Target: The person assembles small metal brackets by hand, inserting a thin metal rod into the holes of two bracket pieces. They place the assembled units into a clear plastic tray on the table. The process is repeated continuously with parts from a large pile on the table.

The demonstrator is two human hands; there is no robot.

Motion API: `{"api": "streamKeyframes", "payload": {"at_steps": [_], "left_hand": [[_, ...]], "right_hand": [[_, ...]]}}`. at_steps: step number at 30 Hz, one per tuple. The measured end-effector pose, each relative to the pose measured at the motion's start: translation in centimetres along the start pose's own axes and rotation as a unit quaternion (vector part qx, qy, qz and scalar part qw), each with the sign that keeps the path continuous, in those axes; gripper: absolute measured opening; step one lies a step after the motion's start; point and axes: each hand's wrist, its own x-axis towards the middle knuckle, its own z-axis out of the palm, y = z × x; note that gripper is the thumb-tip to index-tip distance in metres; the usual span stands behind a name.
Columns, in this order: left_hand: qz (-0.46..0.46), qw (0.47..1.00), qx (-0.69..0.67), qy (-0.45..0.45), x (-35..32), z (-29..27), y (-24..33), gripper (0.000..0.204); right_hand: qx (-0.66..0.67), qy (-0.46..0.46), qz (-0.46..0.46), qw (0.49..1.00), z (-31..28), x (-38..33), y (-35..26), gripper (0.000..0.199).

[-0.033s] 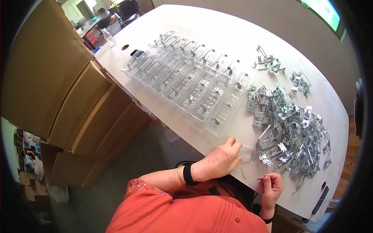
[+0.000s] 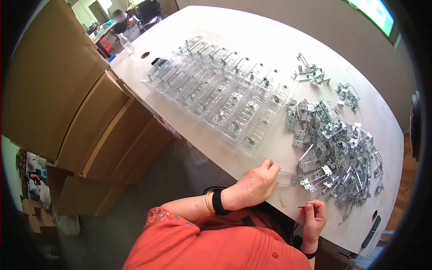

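Note:
My left hand point(image 2: 254, 185) is closed, with its fingers curled round one end of a thin wire-framed metal bracket point(image 2: 286, 178). The bracket's other end points right, at the edge of a heap of similar silvery metal brackets point(image 2: 335, 153). Close to the table's near edge, my right hand point(image 2: 314, 218) pinches a small thin dark piece point(image 2: 302, 207) between thumb and fingers; its kind is too small to make out. Farther away to the left lie clear plastic trays point(image 2: 198, 110), their long compartments holding metal parts.
Two smaller bracket clusters, one point(image 2: 312, 72) behind the heap and one point(image 2: 348, 96) at its far right, lie on the white table point(image 2: 265, 40). A clear bottle point(image 2: 126, 44) stands at the far left corner. Large cardboard boxes point(image 2: 58, 81) rise along the left side.

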Motion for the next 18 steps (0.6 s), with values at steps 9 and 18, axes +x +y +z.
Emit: {"api": "streamKeyframes", "payload": {"at_steps": [9,18], "left_hand": [[-0.011,0.998,0.033,-0.054,-0.7,-0.1,-0.4,0.016],[0.017,0.997,0.007,-0.075,-0.8,-0.1,-1.0,0.014]], "right_hand": [[0.006,-0.01,-0.023,1.0,-0.2,-0.2,0.5,0.016],[0.017,-0.012,-0.049,0.999,-0.3,-0.4,1.1,0.016]]}}
